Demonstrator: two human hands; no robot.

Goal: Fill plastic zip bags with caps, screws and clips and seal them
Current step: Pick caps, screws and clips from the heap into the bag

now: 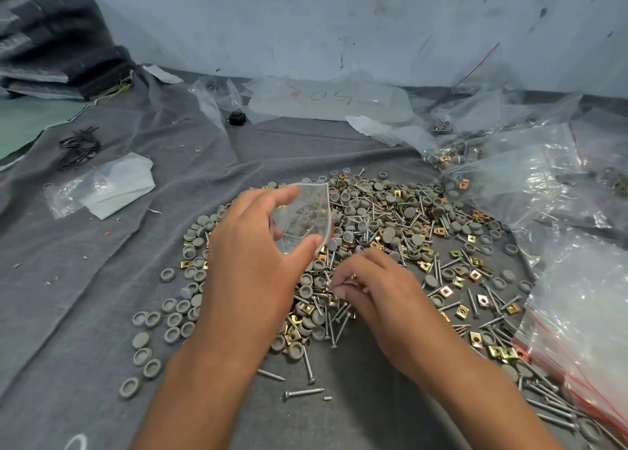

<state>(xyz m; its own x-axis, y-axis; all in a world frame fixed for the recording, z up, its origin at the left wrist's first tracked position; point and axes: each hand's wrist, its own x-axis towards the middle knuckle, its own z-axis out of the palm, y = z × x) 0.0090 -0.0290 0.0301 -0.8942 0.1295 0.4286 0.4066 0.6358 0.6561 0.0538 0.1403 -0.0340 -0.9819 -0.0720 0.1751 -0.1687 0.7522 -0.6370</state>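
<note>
Over the middle of the grey cloth (102, 279), the left hand (251, 245) pinches a small clear bag (302, 218) up, mouth tilted toward the right hand (370, 286), whose fingertips close on screws (343, 317) just below it.

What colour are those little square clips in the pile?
Shiny gold-yellow clips, clearest in the head view.

Clear zip bag (302, 218) in my left hand (251, 245). Grey caps (353, 208), silver screws (304, 393), brass-gold clips (446, 291) on my dark grey cloth (102, 279). Red seal strips on bag stack (577, 347). Pale blue scuffed wall (306, 18). Black bands (80, 143).
</note>
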